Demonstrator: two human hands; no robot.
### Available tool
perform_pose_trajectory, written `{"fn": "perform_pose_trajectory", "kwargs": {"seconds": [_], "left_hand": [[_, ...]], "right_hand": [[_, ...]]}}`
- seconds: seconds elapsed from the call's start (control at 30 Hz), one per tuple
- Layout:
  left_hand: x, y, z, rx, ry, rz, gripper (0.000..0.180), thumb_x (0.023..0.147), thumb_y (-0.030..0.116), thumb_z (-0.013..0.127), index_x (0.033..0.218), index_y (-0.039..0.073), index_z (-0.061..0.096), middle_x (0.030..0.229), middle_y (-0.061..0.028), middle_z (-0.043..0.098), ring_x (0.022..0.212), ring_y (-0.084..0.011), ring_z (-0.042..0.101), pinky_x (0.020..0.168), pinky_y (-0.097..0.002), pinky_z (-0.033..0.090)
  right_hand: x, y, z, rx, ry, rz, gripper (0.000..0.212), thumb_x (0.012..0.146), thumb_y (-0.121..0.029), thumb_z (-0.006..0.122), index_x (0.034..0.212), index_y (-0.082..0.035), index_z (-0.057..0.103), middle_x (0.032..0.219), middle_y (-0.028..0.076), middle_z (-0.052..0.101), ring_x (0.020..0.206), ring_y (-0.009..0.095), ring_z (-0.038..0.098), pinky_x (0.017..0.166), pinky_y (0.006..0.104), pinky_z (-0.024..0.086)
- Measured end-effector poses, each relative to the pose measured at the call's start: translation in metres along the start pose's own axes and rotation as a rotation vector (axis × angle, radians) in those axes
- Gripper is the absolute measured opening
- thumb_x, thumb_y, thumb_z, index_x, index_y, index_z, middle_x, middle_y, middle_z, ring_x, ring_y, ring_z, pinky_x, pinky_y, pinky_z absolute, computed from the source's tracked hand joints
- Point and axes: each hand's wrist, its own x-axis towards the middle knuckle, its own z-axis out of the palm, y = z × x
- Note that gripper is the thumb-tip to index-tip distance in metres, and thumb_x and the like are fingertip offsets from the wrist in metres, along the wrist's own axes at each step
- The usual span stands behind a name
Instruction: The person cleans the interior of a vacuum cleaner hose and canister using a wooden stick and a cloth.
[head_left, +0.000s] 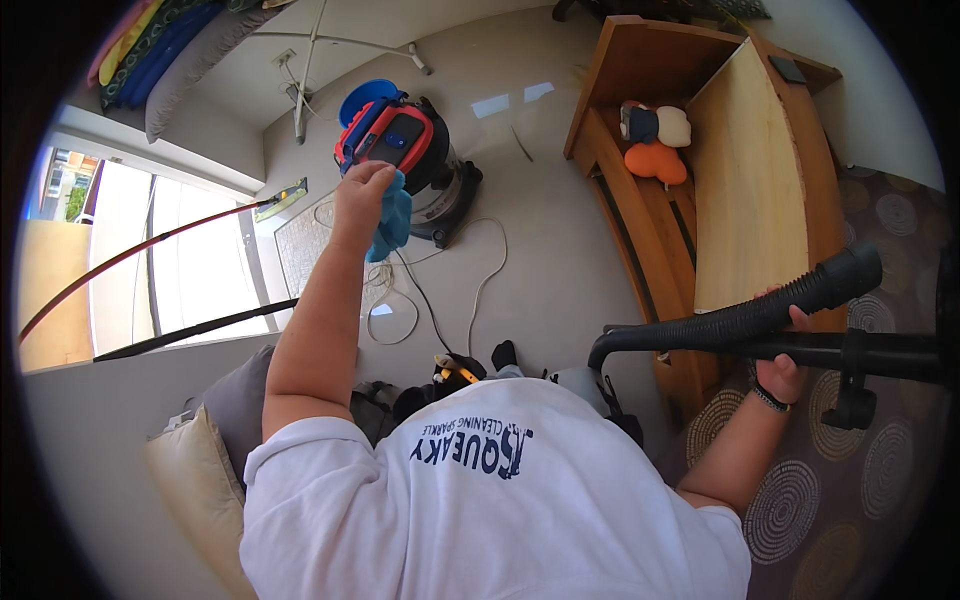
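My left hand [362, 190] is stretched out over the floor, gripping a blue cloth [392, 222] that hangs from the fingers. Just beyond it stands a canister vacuum [415, 150] with a red and black top and a metal drum. My right hand [782, 372] holds the vacuum's black tube [880, 352], with the ribbed black hose [740, 318] curving over the fingers toward the upper right. A white shirt covers my torso at the bottom of the view.
A wooden cabinet [640, 70] with a leaning board [752, 180] holds stuffed toys [655, 140]. White and black cables [480, 290] trail over the tiled floor. A patterned rug [870, 480] lies at right, cushions [205, 470] at lower left, a window [150, 270] at left.
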Motion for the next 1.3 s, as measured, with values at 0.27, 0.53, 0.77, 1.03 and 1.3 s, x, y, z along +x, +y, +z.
{"fn": "perform_pose_trajectory", "kwargs": {"seconds": [0.27, 0.53, 0.77, 1.03, 1.3], "left_hand": [[0.1, -0.009, -0.073, 0.185, 0.443, 0.021, 0.026, 0.073, 0.021, 0.055, 0.087, -0.001, 0.06, 0.074, -0.0072, 0.059, 0.069, -0.0147, 0.054, 0.066, -0.0255, 0.042], [0.186, -0.006, -0.09, 0.296, 0.655, 0.011, 0.028, 0.073, 0.022, 0.054, 0.087, -0.002, 0.06, 0.079, -0.0105, 0.059, 0.074, -0.0171, 0.054, 0.07, -0.0271, 0.042], [0.262, 0.007, -0.096, 0.564, 0.606, 0.27, 0.026, 0.073, 0.023, 0.054, 0.088, 0.002, 0.059, 0.098, -0.0125, 0.051, 0.094, -0.0245, 0.047, 0.081, -0.0315, 0.037], [0.184, -0.111, 0.03, 0.543, -0.225, -0.06, 0.035, 0.07, 0.024, 0.056, 0.096, 0.001, 0.054, 0.106, -0.0172, 0.046, 0.101, -0.0297, 0.043, 0.085, -0.0341, 0.036], [0.137, -0.051, 0.194, -0.114, -0.835, -0.069, 0.061, 0.066, 0.032, 0.064, 0.114, 0.002, 0.04, 0.106, -0.017, 0.047, 0.098, -0.0248, 0.047, 0.082, -0.0318, 0.038]], "right_hand": [[0.091, 0.086, 0.01, 0.265, -0.071, 0.123, 0.054, 0.065, -0.02, 0.064, 0.115, -0.013, 0.046, 0.118, 0.016, 0.036, 0.108, 0.03, 0.037, 0.093, 0.0417, 0.029], [0.186, 0.133, 0.014, 0.195, -0.172, 0.231, 0.054, 0.064, -0.019, 0.065, 0.114, -0.009, 0.045, 0.119, 0.015, 0.036, 0.109, 0.029, 0.038, 0.093, 0.0403, 0.03], [0.227, 0.157, 0.033, 0.08, -0.136, 0.25, 0.056, 0.064, -0.017, 0.063, 0.115, -0.007, 0.043, 0.12, 0.015, 0.035, 0.111, 0.029, 0.036, 0.094, 0.0409, 0.028], [0.252, 0.198, 0.065, 0.143, -0.077, 0.381, 0.054, 0.064, -0.012, 0.064, 0.114, -0.003, 0.044, 0.119, 0.015, 0.037, 0.109, 0.027, 0.038, 0.093, 0.0399, 0.028], [0.268, 0.259, 0.105, 0.203, -0.103, 0.548, 0.05, 0.058, -0.005, 0.068, 0.104, 0.0, 0.051, 0.106, 0.009, 0.048, 0.098, 0.019, 0.046, 0.085, 0.0291, 0.037]]}}
